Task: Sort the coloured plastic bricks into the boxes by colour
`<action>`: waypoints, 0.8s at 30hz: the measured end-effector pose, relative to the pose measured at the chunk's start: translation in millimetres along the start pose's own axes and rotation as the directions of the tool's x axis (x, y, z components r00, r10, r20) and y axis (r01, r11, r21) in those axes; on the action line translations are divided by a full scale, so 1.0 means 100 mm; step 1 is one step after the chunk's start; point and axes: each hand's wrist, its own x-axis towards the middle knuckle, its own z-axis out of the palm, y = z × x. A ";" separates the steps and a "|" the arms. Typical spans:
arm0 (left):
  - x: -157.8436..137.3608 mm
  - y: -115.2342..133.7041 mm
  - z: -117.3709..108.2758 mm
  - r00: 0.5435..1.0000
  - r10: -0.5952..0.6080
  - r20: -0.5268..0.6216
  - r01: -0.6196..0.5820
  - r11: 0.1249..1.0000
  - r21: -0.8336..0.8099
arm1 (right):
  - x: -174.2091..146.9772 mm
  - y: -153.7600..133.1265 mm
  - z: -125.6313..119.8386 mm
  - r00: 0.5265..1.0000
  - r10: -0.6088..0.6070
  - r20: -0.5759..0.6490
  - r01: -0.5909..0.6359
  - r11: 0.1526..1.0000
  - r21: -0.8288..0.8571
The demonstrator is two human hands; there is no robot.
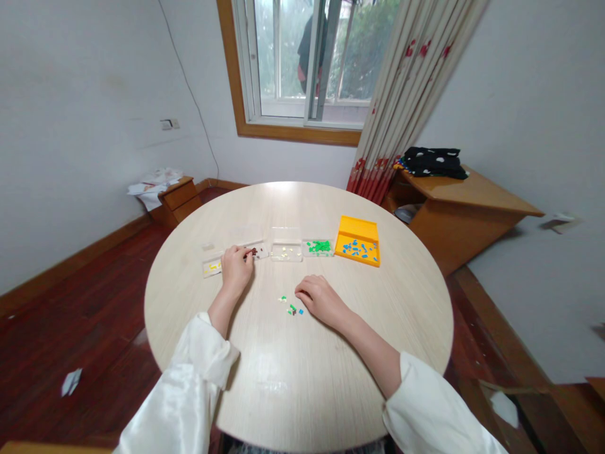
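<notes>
My left hand (237, 270) reaches over the edge of a clear plastic box (261, 255) that holds small brown pieces (254, 251). Its thumb and fingers are pinched together at those pieces; whether one is between the tips is too small to make out. My right hand (322, 300) rests on the table with loosely curled fingers, its thumb a little apart and nothing visible in it. Just left of its fingertips lies a loose group of tiny pieces: green ones (292, 308), a brown one (294, 313), a blue one (301, 311) and pale ones (282, 300).
Along the far side of the round table (265, 384) stand a box of yellow pieces (212, 267), partly behind my left hand, a box of pale pieces (286, 253), a box of green pieces (319, 246) and an open orange case (359, 227) with blue pieces (358, 248).
</notes>
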 end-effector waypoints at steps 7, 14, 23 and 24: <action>-0.01 0.04 -0.01 1.000 0.001 -0.025 -0.001 1.000 -0.010 | -0.02 0.00 -0.06 0.976 0.134 -0.171 -0.104 0.980 0.171; -0.15 0.34 -0.04 0.976 0.189 0.110 -0.137 0.921 -0.365 | -0.04 0.01 -0.08 0.908 0.329 -0.258 -0.213 0.895 0.393; -0.48 0.74 -0.07 0.887 0.396 0.237 -0.220 0.814 -0.537 | 0.01 0.00 0.03 0.874 0.436 -0.216 -0.240 0.772 0.588; -0.49 0.74 -0.07 0.889 0.391 0.241 -0.213 0.815 -0.538 | 0.01 0.00 0.03 0.873 0.442 -0.206 -0.244 0.761 0.601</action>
